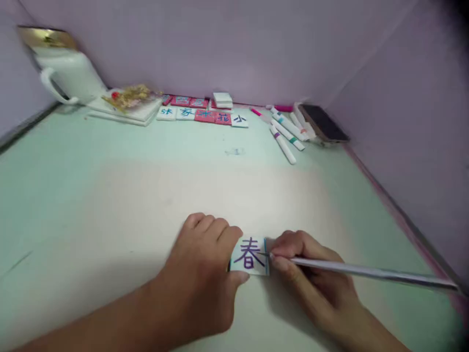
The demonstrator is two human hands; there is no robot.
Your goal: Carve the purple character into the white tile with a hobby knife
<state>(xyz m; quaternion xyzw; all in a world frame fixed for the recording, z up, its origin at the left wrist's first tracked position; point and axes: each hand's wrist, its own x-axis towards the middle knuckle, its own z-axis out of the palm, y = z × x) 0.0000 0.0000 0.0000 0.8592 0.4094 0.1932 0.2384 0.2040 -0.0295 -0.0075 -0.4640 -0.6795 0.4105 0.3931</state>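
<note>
Low in the middle lies a small white tile [239,259] with a purple Chinese character and a blue right edge. My left hand [205,269] is closed on the tile's left side, thumb at the lower edge and index finger at the upper corner. From the right, my right hand [318,278] pinches a thin fine-tipped paintbrush [366,270] close to its tip. That dark tip is on or just over the right part of the character; I cannot tell if it touches. The brush handle slants out to the right.
Along the back stand a white mug [71,73], dried flowers [134,98] on flat white pieces, rows of white and red lettered tiles [185,113], and a small white stack [223,99]. Several white markers [283,144] and a phone [324,122] lie at the back right.
</note>
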